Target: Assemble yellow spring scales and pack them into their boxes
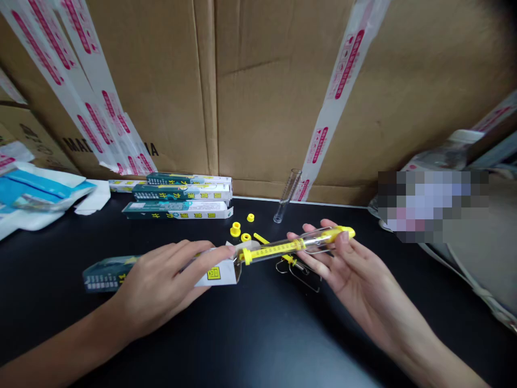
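Note:
My left hand (161, 285) is wrapped over a slim white and dark green carton (224, 274), with its open flap end facing right. My right hand (347, 264) pinches the yellow end of a clear tubular spring scale (278, 249). The scale slants slightly, and its other yellow end sits at the mouth of the carton; I cannot tell whether it is inside. Behind and below it lies a second yellow scale core with a metal hook (299, 265), partly hidden by the scale and my right hand. Small yellow caps (235, 229) lie just beyond the carton.
Several similar cartons (177, 209) are stacked at the back left. An empty clear tube (287, 195) leans by the big cardboard box (262, 108). Blue and white packaging (40, 194) lies far left; a plastic bottle (440, 153) and a pale bag (480, 237) are at right.

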`<action>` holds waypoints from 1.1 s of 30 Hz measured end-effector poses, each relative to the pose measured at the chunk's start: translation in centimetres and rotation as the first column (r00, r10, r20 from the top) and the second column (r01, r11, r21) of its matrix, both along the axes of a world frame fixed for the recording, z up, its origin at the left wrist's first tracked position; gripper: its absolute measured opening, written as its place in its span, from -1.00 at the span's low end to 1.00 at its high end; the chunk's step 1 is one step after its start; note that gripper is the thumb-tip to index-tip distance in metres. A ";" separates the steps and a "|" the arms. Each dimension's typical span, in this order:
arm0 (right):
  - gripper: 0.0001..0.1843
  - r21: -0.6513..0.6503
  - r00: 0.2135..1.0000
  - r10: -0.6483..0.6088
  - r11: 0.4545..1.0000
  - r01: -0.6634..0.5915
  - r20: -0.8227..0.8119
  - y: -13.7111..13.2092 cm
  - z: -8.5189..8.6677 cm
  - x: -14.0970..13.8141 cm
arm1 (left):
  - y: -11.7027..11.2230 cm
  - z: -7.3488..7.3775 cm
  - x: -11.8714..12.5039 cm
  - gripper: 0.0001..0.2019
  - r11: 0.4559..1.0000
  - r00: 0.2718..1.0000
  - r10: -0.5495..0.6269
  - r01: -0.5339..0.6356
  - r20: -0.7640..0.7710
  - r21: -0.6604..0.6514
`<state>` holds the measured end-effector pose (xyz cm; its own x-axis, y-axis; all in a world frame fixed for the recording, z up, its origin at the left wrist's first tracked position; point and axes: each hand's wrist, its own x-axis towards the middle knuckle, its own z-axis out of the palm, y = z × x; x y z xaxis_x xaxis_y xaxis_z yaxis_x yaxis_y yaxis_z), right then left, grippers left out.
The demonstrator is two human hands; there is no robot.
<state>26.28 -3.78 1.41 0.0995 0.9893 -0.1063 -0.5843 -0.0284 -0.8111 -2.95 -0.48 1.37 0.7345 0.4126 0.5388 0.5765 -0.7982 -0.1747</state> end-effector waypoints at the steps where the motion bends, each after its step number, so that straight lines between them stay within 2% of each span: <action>1: -0.79 0.005 1.000 0.008 1.000 -0.008 0.007 -0.1 -0.1 0.0 | 0.0 0.0 0.0 -0.68 1.000 1.000 -0.001 0.001 -0.001 0.004; 8: -0.83 0.108 0.998 -0.015 0.994 0.008 0.056 -0.6 0.2 0.4 | -0.1 0.0 -0.2 -0.69 1.000 1.000 0.018 -0.018 -0.009 0.014; 17: -0.82 0.091 0.999 0.005 0.996 -0.009 0.051 -0.8 0.0 -0.3 | -0.4 0.2 0.9 -0.69 0.997 0.998 -0.012 0.016 -0.055 0.076; 25: -0.83 0.119 0.998 -0.002 0.993 -0.006 0.069 -1.0 0.0 -0.5 | -0.2 0.0 -0.1 -0.66 0.999 0.999 0.036 -0.036 -0.004 -0.036; 29: -0.82 0.086 0.999 0.008 0.996 -0.011 0.035 -1.0 -0.3 -0.8 | -0.4 -0.1 0.2 -0.70 0.999 0.999 0.032 -0.032 -0.020 0.006; 33: -0.81 0.073 0.995 0.090 0.993 -0.092 0.035 -1.5 -0.9 -1.4 | -0.6 -0.3 0.7 -0.70 0.998 0.999 0.019 -0.018 -0.027 0.055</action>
<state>24.92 -5.29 0.51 0.0107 0.9995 -0.0302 -0.5559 -0.0191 -0.8310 -2.25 -1.13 1.03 0.7420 0.3967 0.5405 0.5855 -0.7761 -0.2342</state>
